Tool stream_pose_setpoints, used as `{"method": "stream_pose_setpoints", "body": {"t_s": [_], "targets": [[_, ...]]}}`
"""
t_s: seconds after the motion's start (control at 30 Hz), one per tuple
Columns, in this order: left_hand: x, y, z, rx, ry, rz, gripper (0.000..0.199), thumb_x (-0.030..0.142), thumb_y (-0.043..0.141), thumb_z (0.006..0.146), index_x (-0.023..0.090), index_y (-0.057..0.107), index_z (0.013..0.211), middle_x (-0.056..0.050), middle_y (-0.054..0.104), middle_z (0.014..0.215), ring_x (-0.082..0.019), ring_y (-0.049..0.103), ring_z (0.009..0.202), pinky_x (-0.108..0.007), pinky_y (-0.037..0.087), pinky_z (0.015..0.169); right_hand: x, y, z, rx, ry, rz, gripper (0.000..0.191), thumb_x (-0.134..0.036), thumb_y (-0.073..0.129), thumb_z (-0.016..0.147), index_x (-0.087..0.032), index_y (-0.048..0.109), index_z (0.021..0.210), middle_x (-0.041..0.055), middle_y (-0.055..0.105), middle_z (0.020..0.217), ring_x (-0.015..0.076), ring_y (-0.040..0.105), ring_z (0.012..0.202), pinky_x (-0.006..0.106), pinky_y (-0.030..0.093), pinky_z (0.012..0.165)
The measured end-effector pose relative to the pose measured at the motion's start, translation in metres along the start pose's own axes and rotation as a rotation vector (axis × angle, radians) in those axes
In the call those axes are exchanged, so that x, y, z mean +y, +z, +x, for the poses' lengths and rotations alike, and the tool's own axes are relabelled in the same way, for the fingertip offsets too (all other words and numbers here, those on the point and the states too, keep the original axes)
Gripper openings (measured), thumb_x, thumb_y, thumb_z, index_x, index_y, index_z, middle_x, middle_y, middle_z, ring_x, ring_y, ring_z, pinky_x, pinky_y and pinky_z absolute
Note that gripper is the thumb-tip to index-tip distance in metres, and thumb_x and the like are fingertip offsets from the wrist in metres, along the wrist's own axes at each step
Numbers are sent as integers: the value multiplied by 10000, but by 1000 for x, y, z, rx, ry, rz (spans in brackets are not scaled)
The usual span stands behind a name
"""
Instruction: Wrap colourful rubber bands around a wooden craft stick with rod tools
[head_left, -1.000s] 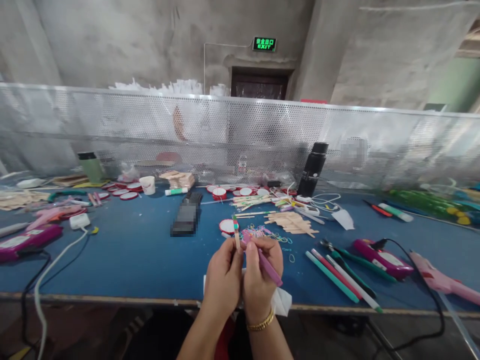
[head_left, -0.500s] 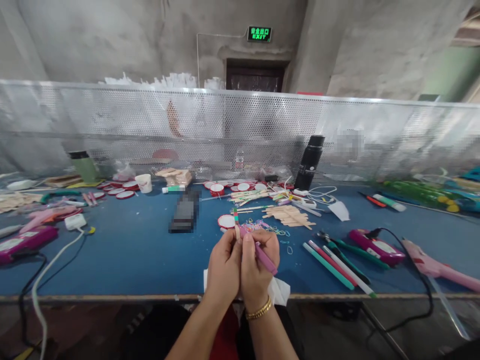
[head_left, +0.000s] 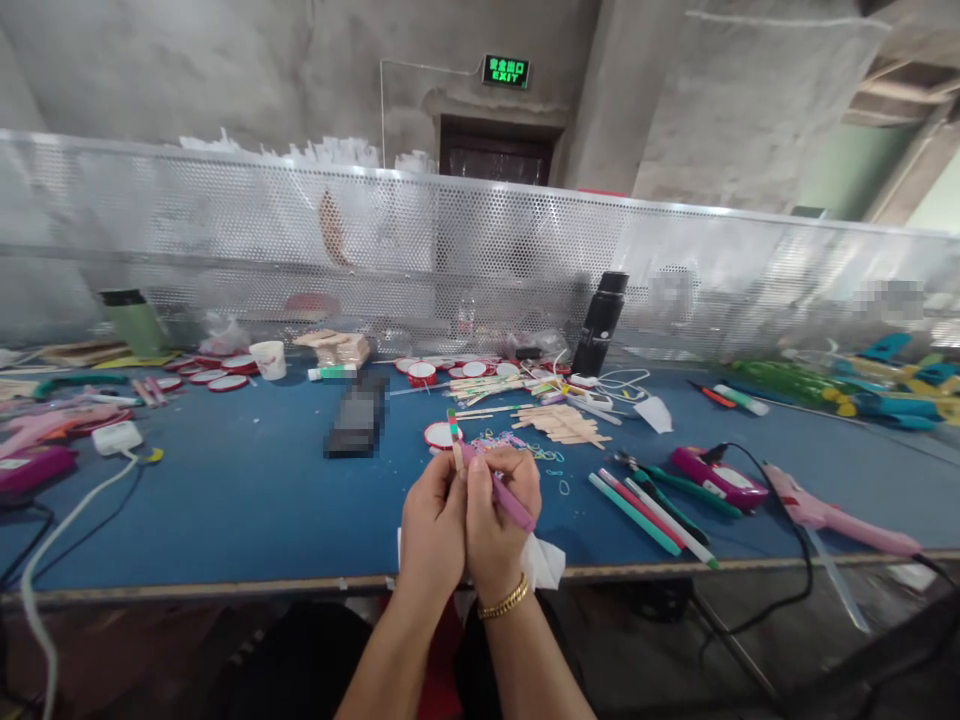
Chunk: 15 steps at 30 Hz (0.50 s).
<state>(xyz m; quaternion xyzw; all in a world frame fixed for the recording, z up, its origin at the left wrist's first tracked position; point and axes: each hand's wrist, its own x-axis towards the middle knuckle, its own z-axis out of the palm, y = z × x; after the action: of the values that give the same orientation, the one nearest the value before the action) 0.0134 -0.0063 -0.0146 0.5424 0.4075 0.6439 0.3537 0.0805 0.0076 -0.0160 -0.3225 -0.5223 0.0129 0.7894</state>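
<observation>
Pressed together over the table's front part, my two hands meet at a wooden craft stick (head_left: 454, 432) with green, red and dark bands near its upper end. My left hand (head_left: 433, 515) is closed on the stick, which stands nearly upright. In my right hand (head_left: 501, 500) is a purple marker (head_left: 513, 504), slanted, its tip end against the stick; the exact contact is hidden by my fingers. White paper (head_left: 546, 562) lies under my hands. Just beyond are a small red-rimmed white drum (head_left: 441, 435) and a heap of coloured rubber bands (head_left: 491, 443).
Right of my hands lie several markers (head_left: 637, 515), green-handled pliers (head_left: 679, 500), a purple device (head_left: 720, 478) and a pink glue gun (head_left: 832, 515). Plain craft sticks (head_left: 566, 425), a black bottle (head_left: 600, 325) and a blurred dark object (head_left: 358, 415) stand or lie farther back.
The view has turned slightly to the right, so everything sits a little farther left. Both hands keep their hold on the stick and the marker.
</observation>
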Motion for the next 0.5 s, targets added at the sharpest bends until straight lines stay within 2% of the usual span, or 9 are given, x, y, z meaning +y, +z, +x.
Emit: {"method": "stream_pose_setpoints", "body": {"t_s": [0.1, 0.27, 0.5], "targets": [[0, 0, 0, -2, 2, 13, 331, 488, 635, 955, 204, 600, 789, 18, 593, 741, -161, 528, 723, -245, 417, 657, 0, 0, -1, -10, 2, -8, 147, -216, 598, 990, -238, 569, 848, -31, 617, 802, 134, 614, 733, 284, 513, 707], [-2, -1, -1, -14, 6, 46, 339, 506, 611, 977, 206, 619, 819, 9, 610, 771, -168, 541, 738, -252, 432, 675, 0, -1, -2, 55, 16, -29, 133, -226, 595, 1000, -236, 580, 868, -21, 622, 818, 142, 629, 753, 300, 529, 729], [-1, -1, -2, -15, -4, 70, 345, 515, 613, 966, 210, 611, 804, 13, 606, 743, -166, 513, 712, -251, 405, 650, 0, -3, -1, 6, -2, -13, 139, -203, 598, 980, -235, 573, 847, -28, 624, 801, 130, 620, 726, 281, 526, 696]]}}
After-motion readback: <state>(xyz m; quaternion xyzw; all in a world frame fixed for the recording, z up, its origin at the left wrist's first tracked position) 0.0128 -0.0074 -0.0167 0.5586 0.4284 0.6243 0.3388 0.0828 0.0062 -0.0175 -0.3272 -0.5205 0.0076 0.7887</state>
